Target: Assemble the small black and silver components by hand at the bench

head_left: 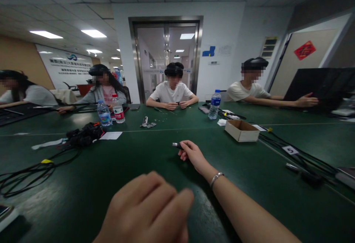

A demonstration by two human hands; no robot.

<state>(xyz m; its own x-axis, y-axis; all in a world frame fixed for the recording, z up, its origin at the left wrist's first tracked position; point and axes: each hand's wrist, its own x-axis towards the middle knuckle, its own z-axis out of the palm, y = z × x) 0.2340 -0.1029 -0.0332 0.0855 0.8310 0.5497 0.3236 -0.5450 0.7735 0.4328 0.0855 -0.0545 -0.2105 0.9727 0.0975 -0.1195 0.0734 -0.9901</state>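
Note:
My right hand reaches out over the middle of the green table, its thumb and fingers pinching a small black stick-shaped thing with a silver metal end. The metal end points left; its exact kind is too small to tell. Close to the camera, my left hand is curled into a fist, somewhat blurred. Whatever its fingers hold, if anything, is hidden. The two hands are apart.
An open cardboard box stands right of my right hand. Black cables lie on the right, more cables on the left. Bottles stand farther back. Several people in headsets sit around the table, one person directly opposite.

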